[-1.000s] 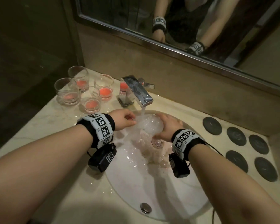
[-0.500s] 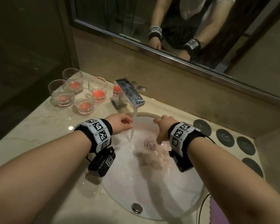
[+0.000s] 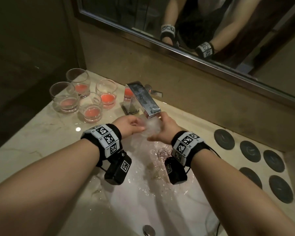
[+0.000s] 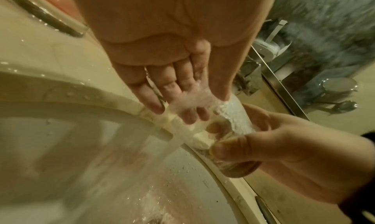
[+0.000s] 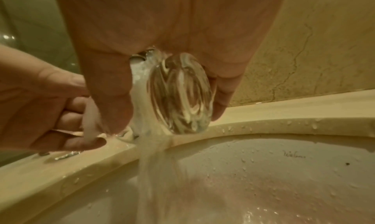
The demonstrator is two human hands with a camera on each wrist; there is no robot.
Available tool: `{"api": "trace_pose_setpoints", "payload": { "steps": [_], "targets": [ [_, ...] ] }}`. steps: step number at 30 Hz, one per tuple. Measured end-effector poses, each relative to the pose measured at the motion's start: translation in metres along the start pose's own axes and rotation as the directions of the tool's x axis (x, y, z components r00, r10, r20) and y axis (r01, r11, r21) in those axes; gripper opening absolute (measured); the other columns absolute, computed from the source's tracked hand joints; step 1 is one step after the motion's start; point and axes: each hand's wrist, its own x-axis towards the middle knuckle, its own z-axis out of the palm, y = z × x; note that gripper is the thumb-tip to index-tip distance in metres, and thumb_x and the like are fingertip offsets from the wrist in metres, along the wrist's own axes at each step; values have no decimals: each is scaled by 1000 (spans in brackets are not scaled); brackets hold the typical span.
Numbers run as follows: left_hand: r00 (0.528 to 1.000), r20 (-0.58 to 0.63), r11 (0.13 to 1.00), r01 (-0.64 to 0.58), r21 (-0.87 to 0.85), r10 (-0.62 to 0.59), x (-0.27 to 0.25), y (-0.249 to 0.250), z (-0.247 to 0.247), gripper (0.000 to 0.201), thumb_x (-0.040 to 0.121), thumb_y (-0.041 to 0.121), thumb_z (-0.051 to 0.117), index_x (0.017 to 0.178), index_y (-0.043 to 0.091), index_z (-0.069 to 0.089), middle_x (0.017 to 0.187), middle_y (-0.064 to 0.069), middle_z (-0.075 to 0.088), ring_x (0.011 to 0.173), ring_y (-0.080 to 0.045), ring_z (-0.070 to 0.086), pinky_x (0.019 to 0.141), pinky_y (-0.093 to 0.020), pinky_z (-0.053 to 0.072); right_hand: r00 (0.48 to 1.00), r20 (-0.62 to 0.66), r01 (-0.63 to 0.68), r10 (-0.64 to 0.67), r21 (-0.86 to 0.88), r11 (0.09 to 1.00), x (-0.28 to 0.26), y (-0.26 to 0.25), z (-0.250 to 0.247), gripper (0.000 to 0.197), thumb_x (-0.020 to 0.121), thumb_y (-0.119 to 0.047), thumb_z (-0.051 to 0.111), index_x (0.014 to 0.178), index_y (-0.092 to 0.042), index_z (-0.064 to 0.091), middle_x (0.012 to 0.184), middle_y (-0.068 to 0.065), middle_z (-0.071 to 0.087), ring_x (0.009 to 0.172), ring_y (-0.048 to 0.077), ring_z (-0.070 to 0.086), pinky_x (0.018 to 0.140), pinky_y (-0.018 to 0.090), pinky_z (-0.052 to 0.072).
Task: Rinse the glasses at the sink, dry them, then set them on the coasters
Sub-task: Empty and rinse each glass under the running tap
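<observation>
Head view, centre: right hand (image 3: 162, 129) curled round a clear glass (image 3: 151, 127) held directly under the spout of a chrome faucet (image 3: 143, 99), glass outline largely lost in white foaming water. Right wrist view: thick glass base (image 5: 180, 92) facing the camera, gripped between thumb and fingers, water stream (image 5: 156, 163) falling past it into the white sink (image 5: 263, 171). Left wrist view: left hand (image 4: 168, 76) with fingers extended and close together, fingertips (image 4: 154, 105) in the flow at the mouth of the glass (image 4: 233, 120); contact with the rim hard to confirm through the froth. Upper left of the head view: four glasses with a red residue standing grouped on the marble worktop (image 3: 32, 142), namely rear (image 3: 77, 84), left (image 3: 65, 97), front (image 3: 91, 108) and right (image 3: 106, 91); a fifth glass (image 3: 128, 94) mostly hidden behind the faucet body, only its red bottom visible. Right edge of the head view: six dark round coasters (image 3: 224, 139) in two rows on the worktop, all bare, lowest one (image 3: 281, 191) near the frame border. Bottom edge: overflow fitting (image 3: 148, 230) partly cut off. Top: mirror (image 3: 211, 31) reflecting both forearms with marker wristbands, upper body cropped. Sink drain (image 3: 163, 153) blurred by rippling, faintly pink water.
</observation>
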Motion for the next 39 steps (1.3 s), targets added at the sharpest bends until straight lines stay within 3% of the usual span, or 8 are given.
{"api": "trace_pose_setpoints", "payload": {
  "steps": [4, 9, 15, 18, 22, 29, 33, 39],
  "targets": [
    [999, 24, 992, 26, -125, -23, 6, -2, 2, 12, 86, 5, 63, 84, 15, 56, 90, -10, 67, 84, -22, 62, 83, -32, 50, 1000, -2, 20, -20, 171, 985, 1, 9, 1, 77, 61, -25, 88, 120, -24, 38, 116, 5, 55, 100, 20, 56, 76, 25, 46],
    [999, 5, 978, 44, -206, -44, 9, -4, 2, 9, 91, 4, 56, 88, 13, 59, 76, 1, 66, 49, 3, 58, 48, -10, 43, 999, 16, 39, -50, 396, 918, 1, 25, 4, 60, 72, -13, 80, 111, -31, 39, 111, -4, 52, 93, 11, 54, 67, 13, 43],
    [998, 22, 964, 65, -259, -61, 9, -3, 2, 8, 89, 13, 62, 95, 15, 58, 81, 1, 65, 70, -7, 63, 73, -26, 49, 998, 43, 15, -44, 514, 858, 2, 27, 9, 43, 87, -16, 65, 123, -22, 43, 115, 0, 54, 87, 9, 59, 71, 14, 49],
    [989, 106, 950, 131, -282, -104, 6, -5, 2, 20, 84, 11, 68, 100, 15, 56, 98, -3, 66, 95, -16, 62, 83, -28, 49, 1000, 15, -16, 10, 517, 856, 3, 21, 9, 38, 95, -34, 53, 128, -18, 44, 121, 8, 57, 100, 23, 60, 80, 29, 50],
    [993, 90, 931, 102, -351, -75, 1, -3, 3, 11, 86, 5, 64, 85, 14, 57, 89, -3, 73, 82, -10, 69, 76, -25, 53, 1000, 4, -20, 21, 497, 868, 1, 16, 8, 43, 100, -40, 34, 137, -17, 35, 116, 5, 51, 92, 20, 54, 59, 22, 44],
    [995, 40, 872, 98, -480, -90, 1, 8, 9, 2, 92, 10, 57, 94, 10, 58, 74, -2, 70, 62, -6, 68, 58, -18, 54, 993, 121, -92, 11, 693, 715, -1, 26, 15, 42, 91, -29, 60, 128, -25, 39, 94, 11, 58, 65, 15, 55, 58, 25, 41],
    [991, 98, 914, 118, -388, -86, -1, 5, 8, 26, 85, 10, 66, 108, 13, 55, 98, -3, 67, 84, -10, 66, 66, -20, 55, 982, 141, -188, 125, 712, 677, 2, 21, 18, 51, 88, -47, 59, 130, -24, 40, 99, 14, 57, 56, 15, 55, 50, 24, 44],
    [990, 115, 883, 128, -452, -84, 0, 1, 3, 11, 87, -4, 59, 89, 7, 57, 73, -4, 70, 64, -7, 69, 60, -17, 54, 981, 143, -196, 134, 721, 665, 0, 18, 16, 47, 91, -44, 55, 127, -16, 42, 112, 17, 56, 72, 24, 63, 63, 30, 54]
  ]
}}
